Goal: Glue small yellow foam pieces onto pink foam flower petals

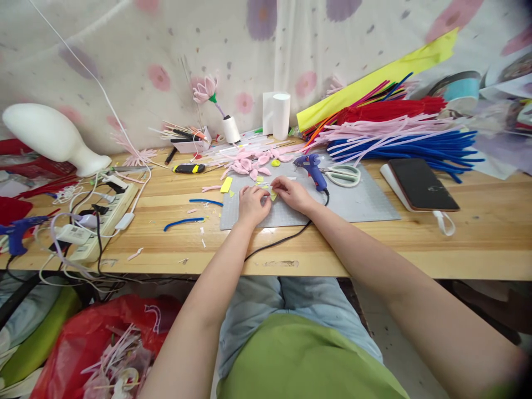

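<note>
Both my hands meet over a grey cutting mat [357, 202] on the wooden table [415, 249]. My left hand [252, 204] and my right hand [293, 194] pinch a small yellow piece [273, 194] between their fingertips. A thin stick lies at my right fingertips; whether I hold it I cannot tell. Just beyond my hands lie pink petal shapes [249, 164] and a yellow scrap [226, 184]. A blue glue gun [312, 169] rests right of my right hand, its black cord running off the table's front edge.
Scissors [344, 175] lie behind the glue gun. Bundles of blue, pink and red pipe cleaners [415, 138] fill the back right, with a dark phone [421, 184] in front. A power strip [103, 219] with cables sits at left, two blue pipe-cleaner pieces [185, 221] nearby. A red bag [103, 343] lies below.
</note>
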